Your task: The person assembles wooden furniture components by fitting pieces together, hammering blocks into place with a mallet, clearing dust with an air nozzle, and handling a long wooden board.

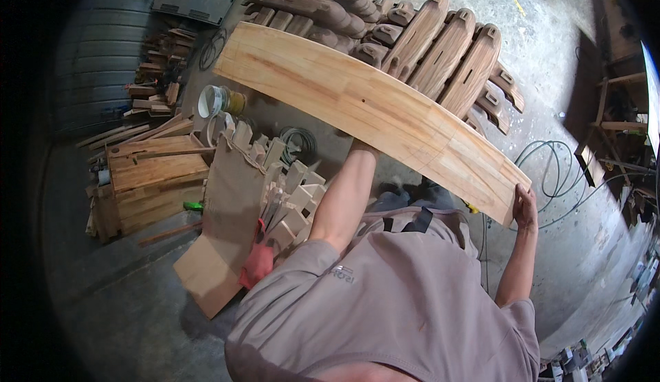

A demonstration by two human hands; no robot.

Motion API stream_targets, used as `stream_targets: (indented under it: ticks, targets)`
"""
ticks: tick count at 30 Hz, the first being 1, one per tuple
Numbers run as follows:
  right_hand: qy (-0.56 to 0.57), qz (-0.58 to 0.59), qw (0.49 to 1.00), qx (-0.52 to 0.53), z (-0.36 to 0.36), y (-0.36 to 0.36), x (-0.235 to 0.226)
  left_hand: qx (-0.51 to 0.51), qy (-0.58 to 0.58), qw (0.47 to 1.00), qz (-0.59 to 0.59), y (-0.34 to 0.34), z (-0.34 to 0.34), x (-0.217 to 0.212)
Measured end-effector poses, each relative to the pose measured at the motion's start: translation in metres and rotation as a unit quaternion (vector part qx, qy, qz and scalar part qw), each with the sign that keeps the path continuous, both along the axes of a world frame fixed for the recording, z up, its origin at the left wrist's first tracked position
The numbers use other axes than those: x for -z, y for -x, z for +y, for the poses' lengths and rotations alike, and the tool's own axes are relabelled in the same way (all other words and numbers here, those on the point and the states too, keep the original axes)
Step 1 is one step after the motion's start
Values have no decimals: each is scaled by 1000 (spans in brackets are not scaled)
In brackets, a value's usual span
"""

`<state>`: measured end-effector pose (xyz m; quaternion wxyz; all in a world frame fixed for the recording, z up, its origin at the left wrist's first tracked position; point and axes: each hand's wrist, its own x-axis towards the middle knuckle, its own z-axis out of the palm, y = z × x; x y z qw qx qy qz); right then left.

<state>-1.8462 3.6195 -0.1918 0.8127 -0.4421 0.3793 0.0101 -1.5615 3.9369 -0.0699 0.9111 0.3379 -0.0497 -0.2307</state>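
Observation:
A long, pale wooden board (330, 90) with slightly curved long edges and a small dark hole near its middle is held up in front of my body, slanting down from left to right. My right hand (526, 206) grips its right end, fingers wrapped round the corner. My left hand (364, 147) reaches beneath the near edge around the middle; its fingers are hidden under the board, which it bears from below. Just beyond the board lie several brown carved wooden pieces (440, 52) with rounded ends, partly covered by it.
Left of me, a cardboard box (230, 203) holds offcuts, with a red glove (258, 262) at its side. A white bucket (212, 101), coiled cable (298, 145), stacked wooden panels (158, 176) and a scrap pile (161, 72) stand further left. A hose (557, 176) loops over the floor at right.

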Motion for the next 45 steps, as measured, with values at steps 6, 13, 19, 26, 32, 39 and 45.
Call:
stream_targets:
  ticks: [6, 13, 19, 26, 32, 39, 45]
  targets:
    - [72, 39, 996, 38, 7, -3, 13, -60, 10, 996, 69, -12, 24, 62]
    - [149, 144, 973, 104, 6, -28, 24, -180, 42, 977, 105, -11, 100, 68]
    - [285, 140, 944, 94, -4, -19, 36, -174, -11, 968, 181, 25, 81, 47]
    - [790, 304, 528, -68, 11, 15, -2, -52, -202, 921, 329, 46, 50, 93]
    - [704, 182, 638, -252, 92, -9, -31, 8, -196, 906, 376, 94, -26, 103]
    - [666, 54, 684, -292, 108, 19, -72, 84, -232, 890, 383, 119, -87, 86]
    - [738, 118, 630, -212, 49, 80, -39, 120, -241, 899, 345, 160, -157, 75]
